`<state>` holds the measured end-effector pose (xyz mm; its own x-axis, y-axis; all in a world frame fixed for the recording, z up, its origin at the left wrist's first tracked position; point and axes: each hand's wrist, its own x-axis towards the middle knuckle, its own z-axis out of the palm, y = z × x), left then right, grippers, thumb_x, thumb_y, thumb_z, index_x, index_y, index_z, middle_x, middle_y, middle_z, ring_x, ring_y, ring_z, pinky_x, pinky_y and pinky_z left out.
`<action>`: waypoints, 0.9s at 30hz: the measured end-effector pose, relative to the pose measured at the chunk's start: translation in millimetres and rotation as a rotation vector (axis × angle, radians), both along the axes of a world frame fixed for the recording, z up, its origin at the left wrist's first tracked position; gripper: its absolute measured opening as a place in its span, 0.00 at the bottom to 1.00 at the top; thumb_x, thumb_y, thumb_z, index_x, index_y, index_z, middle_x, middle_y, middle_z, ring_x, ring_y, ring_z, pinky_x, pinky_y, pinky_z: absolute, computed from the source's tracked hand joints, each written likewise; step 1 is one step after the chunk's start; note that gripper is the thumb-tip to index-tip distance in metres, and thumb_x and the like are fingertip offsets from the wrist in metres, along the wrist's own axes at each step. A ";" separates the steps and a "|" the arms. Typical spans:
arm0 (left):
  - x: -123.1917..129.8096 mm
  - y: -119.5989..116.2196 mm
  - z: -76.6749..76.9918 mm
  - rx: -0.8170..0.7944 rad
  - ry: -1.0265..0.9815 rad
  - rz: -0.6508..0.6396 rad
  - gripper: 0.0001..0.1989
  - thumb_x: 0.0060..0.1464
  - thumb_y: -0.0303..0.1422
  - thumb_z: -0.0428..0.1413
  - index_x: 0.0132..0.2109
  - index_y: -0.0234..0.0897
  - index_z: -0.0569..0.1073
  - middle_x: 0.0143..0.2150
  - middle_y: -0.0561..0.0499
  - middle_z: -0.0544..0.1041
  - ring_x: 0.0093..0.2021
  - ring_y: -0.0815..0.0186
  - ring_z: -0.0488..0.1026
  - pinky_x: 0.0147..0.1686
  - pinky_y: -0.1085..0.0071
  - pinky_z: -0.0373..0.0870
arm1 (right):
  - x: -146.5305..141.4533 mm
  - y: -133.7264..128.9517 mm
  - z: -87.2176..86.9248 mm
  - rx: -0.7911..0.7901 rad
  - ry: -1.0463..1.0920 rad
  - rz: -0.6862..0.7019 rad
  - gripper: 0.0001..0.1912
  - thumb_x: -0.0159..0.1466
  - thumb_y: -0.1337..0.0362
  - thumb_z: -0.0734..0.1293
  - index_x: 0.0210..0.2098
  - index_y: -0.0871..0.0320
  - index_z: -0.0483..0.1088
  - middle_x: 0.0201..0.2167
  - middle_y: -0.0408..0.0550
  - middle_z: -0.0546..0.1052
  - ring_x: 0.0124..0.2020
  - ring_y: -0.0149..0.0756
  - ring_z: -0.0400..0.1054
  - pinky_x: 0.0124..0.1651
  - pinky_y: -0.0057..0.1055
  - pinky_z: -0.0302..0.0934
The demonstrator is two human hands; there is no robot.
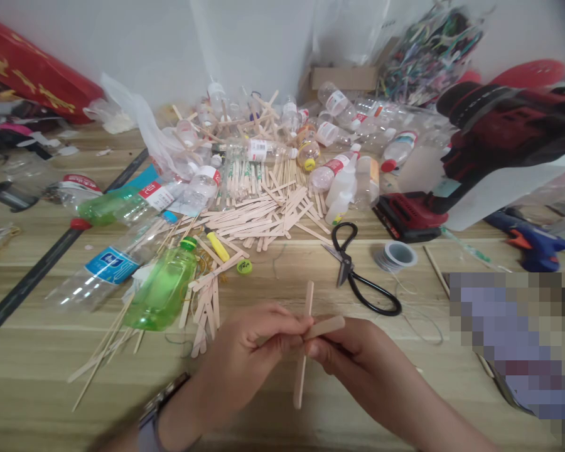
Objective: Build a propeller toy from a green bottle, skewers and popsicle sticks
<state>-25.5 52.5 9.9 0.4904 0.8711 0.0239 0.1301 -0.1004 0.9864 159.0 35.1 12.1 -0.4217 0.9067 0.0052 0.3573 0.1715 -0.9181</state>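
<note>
My left hand (258, 342), with a watch (164, 398) on its wrist, pinches a pair of crossed wooden craft sticks near their crossing. One craft stick (299, 376) stands almost upright in view; the other craft stick (327, 327) slants across it to the right. From the other side my right hand (348, 351) grips the same sticks between thumb and fingers. The fingers hide the crossing itself. Beyond the hands lie black-handled scissors (346, 267), spread apart, and a spool of thin wire (396, 256).
A heap of loose craft sticks (263, 216) covers the table's middle. Plastic bottles lie around it, including a green bottle (162, 285) at left. A yellow-handled tool (216, 243) rests beside them. At right are a red-black power tool (480, 138) and a blue glue gun (532, 242).
</note>
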 end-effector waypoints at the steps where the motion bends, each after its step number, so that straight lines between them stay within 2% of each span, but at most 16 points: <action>1: -0.9 0.3 -0.4 0.001 0.006 0.013 0.10 0.59 0.28 0.57 0.43 0.45 0.81 0.39 0.53 0.81 0.40 0.68 0.77 0.41 0.75 0.71 | 0.0 0.7 1.0 0.031 0.003 -0.003 0.16 0.69 0.61 0.60 0.25 0.56 0.67 0.23 0.39 0.74 0.23 0.28 0.65 0.26 0.22 0.56; 5: -4.4 1.2 -3.1 -0.063 0.072 0.112 0.09 0.57 0.29 0.58 0.44 0.44 0.80 0.41 0.55 0.82 0.42 0.68 0.77 0.43 0.75 0.71 | 1.8 1.7 1.0 0.190 -0.091 -0.055 0.09 0.67 0.68 0.61 0.32 0.54 0.70 0.29 0.41 0.76 0.29 0.30 0.69 0.31 0.23 0.59; 10: -6.5 3.0 -4.9 -0.109 0.076 0.190 0.07 0.55 0.30 0.59 0.40 0.45 0.80 0.37 0.57 0.82 0.39 0.69 0.77 0.39 0.77 0.71 | 5.9 2.7 -4.7 0.303 -0.194 -0.075 0.09 0.68 0.69 0.59 0.38 0.53 0.71 0.32 0.43 0.78 0.31 0.32 0.72 0.32 0.24 0.61; 14: -7.3 5.7 -4.4 -0.041 0.002 0.221 0.08 0.54 0.28 0.60 0.38 0.47 0.81 0.36 0.57 0.82 0.38 0.70 0.77 0.40 0.78 0.72 | 7.1 1.4 -8.7 0.403 -0.206 -0.143 0.10 0.68 0.70 0.60 0.42 0.53 0.70 0.32 0.43 0.78 0.31 0.31 0.72 0.31 0.24 0.61; 17: -6.8 7.5 -2.5 0.055 -0.050 0.228 0.07 0.53 0.25 0.61 0.34 0.44 0.81 0.37 0.55 0.80 0.38 0.70 0.77 0.39 0.78 0.72 | 6.6 -1.6 -13.3 0.511 -0.254 -0.146 0.10 0.69 0.70 0.59 0.40 0.55 0.70 0.29 0.45 0.76 0.30 0.32 0.71 0.31 0.25 0.60; 21: -6.7 8.2 1.4 0.176 0.012 0.206 0.07 0.53 0.24 0.61 0.33 0.41 0.81 0.33 0.54 0.78 0.34 0.72 0.76 0.34 0.81 0.71 | 5.8 -5.2 -18.2 0.621 -0.314 -0.126 0.10 0.69 0.72 0.58 0.37 0.57 0.70 0.25 0.45 0.73 0.25 0.32 0.68 0.28 0.26 0.56; 27: -8.1 8.2 3.4 0.277 0.083 0.166 0.07 0.53 0.22 0.60 0.32 0.38 0.81 0.33 0.53 0.79 0.33 0.73 0.77 0.34 0.82 0.70 | 6.8 -6.7 -18.5 0.582 -0.320 -0.110 0.10 0.69 0.71 0.57 0.37 0.57 0.69 0.23 0.43 0.71 0.23 0.31 0.66 0.26 0.27 0.52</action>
<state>-33.6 60.7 13.3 0.3527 0.9053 0.2367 0.2460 -0.3338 0.9100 165.8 28.3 -6.3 -0.3893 0.8316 0.3960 0.6401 0.5534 -0.5329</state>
